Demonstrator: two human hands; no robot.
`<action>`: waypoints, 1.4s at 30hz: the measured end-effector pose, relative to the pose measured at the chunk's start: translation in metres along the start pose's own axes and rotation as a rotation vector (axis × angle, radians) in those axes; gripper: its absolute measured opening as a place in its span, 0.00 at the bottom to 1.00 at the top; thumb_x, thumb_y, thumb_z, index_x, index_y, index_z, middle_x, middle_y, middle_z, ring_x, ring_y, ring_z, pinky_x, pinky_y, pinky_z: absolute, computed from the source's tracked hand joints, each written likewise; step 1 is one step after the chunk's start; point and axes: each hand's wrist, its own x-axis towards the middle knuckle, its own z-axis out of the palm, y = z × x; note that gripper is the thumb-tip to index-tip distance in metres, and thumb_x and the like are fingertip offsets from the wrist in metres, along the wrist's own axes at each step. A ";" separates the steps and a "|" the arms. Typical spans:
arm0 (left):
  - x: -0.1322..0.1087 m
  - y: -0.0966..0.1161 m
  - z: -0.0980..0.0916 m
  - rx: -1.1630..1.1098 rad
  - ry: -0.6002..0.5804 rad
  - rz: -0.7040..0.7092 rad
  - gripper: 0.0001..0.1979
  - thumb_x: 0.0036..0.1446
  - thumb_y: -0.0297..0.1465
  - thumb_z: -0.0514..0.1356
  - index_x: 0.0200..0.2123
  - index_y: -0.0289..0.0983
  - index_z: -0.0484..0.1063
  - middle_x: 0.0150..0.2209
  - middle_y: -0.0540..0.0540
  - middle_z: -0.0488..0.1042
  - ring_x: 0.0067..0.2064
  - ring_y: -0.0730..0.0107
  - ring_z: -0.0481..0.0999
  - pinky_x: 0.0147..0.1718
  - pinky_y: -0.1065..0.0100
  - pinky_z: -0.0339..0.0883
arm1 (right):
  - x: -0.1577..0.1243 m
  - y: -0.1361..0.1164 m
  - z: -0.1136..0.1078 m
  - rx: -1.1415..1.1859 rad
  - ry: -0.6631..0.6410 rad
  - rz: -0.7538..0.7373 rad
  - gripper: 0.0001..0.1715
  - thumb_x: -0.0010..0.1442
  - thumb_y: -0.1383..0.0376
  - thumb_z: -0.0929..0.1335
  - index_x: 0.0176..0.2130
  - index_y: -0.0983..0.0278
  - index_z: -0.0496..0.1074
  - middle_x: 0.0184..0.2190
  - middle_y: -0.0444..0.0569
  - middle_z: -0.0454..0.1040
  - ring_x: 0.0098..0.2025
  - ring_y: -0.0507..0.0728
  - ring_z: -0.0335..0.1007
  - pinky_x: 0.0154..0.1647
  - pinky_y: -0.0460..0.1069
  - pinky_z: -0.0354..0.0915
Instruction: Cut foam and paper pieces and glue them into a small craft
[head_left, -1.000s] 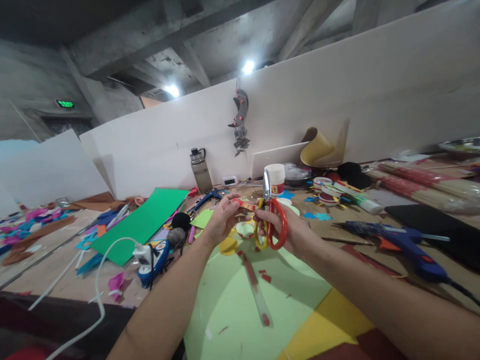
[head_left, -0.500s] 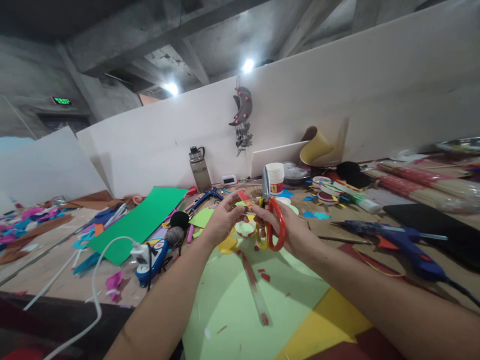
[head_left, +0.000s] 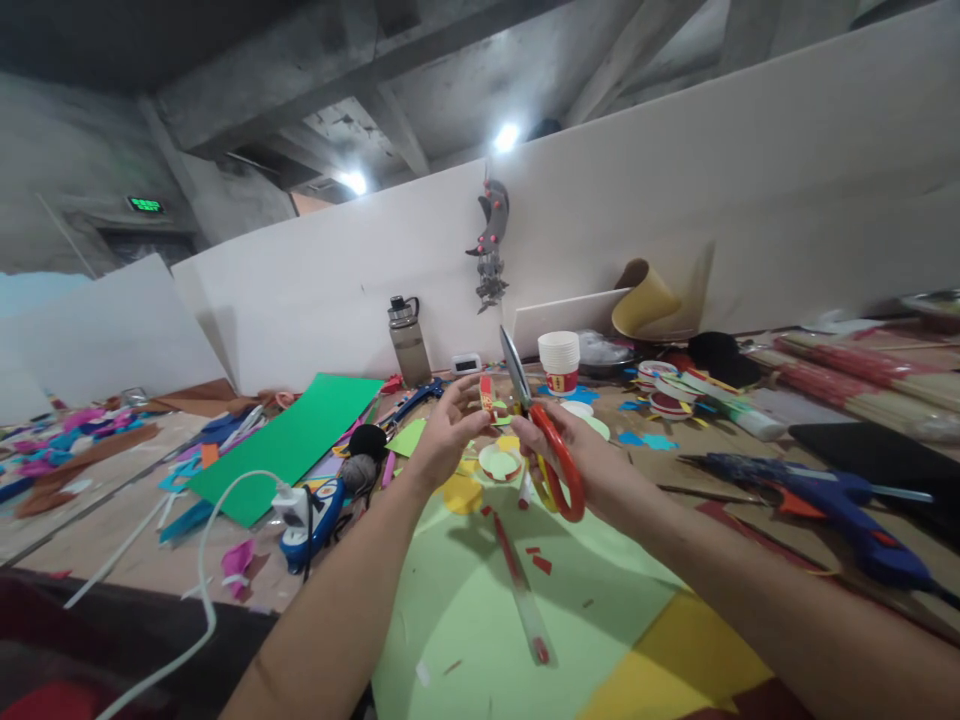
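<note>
Between the fingertips of my left hand (head_left: pixel 448 432) is a small red and yellow piece of paper (head_left: pixel 486 394), held upright. My right hand (head_left: pixel 574 445) grips a pair of scissors (head_left: pixel 559 455) with red and yellow handles, the metal blades pointing up and to the left, apart from the paper piece. Below the hands lies a pale green sheet (head_left: pixel 465 600) with a red pen (head_left: pixel 521 590) and small red scraps (head_left: pixel 541 565) on it. A round white cup piece with a red rim (head_left: pixel 500 461) sits just under my hands.
A stack of paper cups (head_left: pixel 559 362) and a water bottle (head_left: pixel 408 342) stand at the back. On the right lies a blue glue gun (head_left: pixel 825 505). A green sheet (head_left: pixel 289 445), a power strip (head_left: pixel 311 530) and its white cable (head_left: pixel 204 560) are on the left.
My right hand has moved a little to the right and down with the scissors, whose blades now tilt left. The paper piece in my left hand has turned more upright.
</note>
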 end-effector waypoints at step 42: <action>0.002 0.020 -0.030 -0.171 0.065 0.110 0.21 0.46 0.36 0.65 0.44 0.33 0.78 0.44 0.39 0.77 0.40 0.67 0.71 0.39 0.68 0.63 | -0.025 -0.023 0.002 -0.704 -0.180 0.052 0.23 0.59 0.45 0.63 0.28 0.60 0.61 0.16 0.38 0.62 0.16 0.48 0.57 0.13 0.42 0.57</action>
